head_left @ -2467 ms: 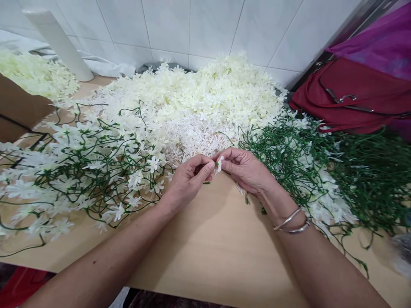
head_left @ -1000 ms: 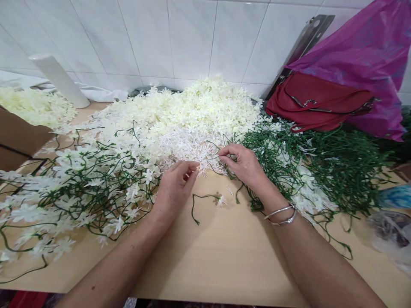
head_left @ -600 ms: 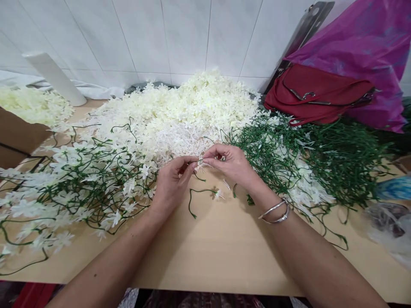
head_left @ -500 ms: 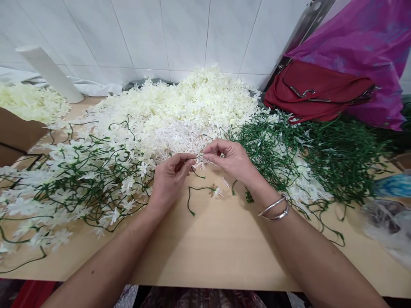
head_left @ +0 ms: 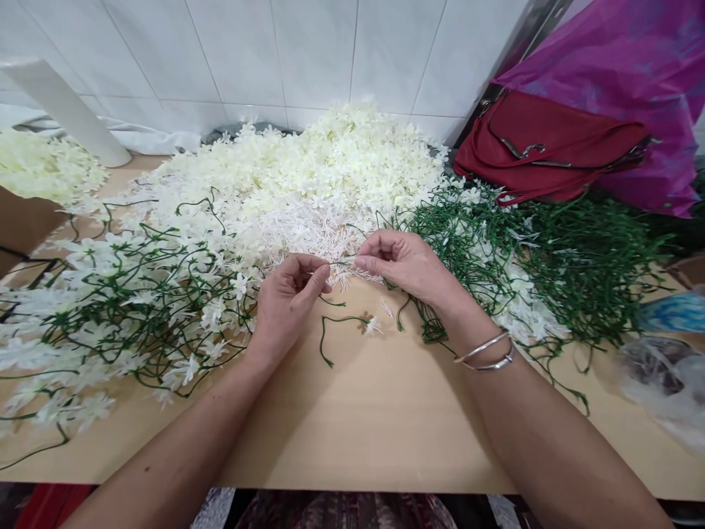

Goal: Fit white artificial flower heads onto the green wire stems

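Observation:
My left hand (head_left: 290,297) pinches a thin green artificial flower stem (head_left: 342,263) between thumb and forefinger. At the stem's other end, the thumb and forefinger of my right hand (head_left: 405,266) are closed on it, and whatever lies inside those fingertips is hidden. Below both hands, a single white flower on a bent green stem (head_left: 352,319) lies on the table. Small white stamen pieces (head_left: 313,231) are heaped just behind my fingers. Close to my right wrist is a tangle of loose green stems (head_left: 457,253).
White petals (head_left: 352,158) form a large heap against the tiled wall. Stemmed white flowers (head_left: 148,301) spread over the left side of the table (head_left: 352,426). A red handbag (head_left: 551,147), a purple plastic bag (head_left: 622,81) and a clear bag (head_left: 666,382) sit on the right; a white roll (head_left: 71,110) leans at left.
My hands have drawn slightly apart, showing more of the green stem between them. My right forearm has shifted a little to the right, and the view has tilted slightly.

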Demonstrator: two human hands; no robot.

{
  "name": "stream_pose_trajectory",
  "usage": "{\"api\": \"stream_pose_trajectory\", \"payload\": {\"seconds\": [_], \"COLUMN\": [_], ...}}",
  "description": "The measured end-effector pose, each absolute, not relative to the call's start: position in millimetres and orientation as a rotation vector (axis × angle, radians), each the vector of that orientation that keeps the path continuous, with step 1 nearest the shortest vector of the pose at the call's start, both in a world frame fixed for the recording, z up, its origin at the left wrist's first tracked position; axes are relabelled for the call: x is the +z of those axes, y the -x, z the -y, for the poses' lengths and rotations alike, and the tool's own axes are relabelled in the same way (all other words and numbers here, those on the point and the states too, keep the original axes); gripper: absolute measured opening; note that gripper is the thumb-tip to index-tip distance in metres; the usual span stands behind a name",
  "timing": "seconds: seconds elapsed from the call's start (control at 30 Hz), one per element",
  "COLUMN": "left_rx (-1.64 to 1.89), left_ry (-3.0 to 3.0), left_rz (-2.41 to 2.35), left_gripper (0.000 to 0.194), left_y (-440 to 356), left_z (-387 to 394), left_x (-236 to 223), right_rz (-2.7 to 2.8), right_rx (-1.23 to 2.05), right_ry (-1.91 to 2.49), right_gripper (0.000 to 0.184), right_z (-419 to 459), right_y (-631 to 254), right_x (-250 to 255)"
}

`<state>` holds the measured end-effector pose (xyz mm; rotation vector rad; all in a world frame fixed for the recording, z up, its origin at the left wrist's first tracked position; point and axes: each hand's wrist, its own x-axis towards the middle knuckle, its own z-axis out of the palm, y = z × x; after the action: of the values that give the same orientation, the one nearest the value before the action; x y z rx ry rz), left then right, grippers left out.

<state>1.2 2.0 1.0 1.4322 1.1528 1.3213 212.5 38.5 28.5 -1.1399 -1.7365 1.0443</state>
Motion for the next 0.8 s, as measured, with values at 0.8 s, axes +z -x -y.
{"api": "stream_pose_trajectory", "payload": {"seconds": [0.8], "left_rx": [1.38], "left_ry": [-1.243], "left_rz": [-1.097], "left_gripper": [0.027], "left_y": [-5], "left_z": [-4], "left_x": [-3], "right_rz": [2.075], "right_rx": [0.49], "right_ry": [1.572], "right_gripper": [0.019], "right_z": [-31], "right_y": [-223], "right_x": [39]}}
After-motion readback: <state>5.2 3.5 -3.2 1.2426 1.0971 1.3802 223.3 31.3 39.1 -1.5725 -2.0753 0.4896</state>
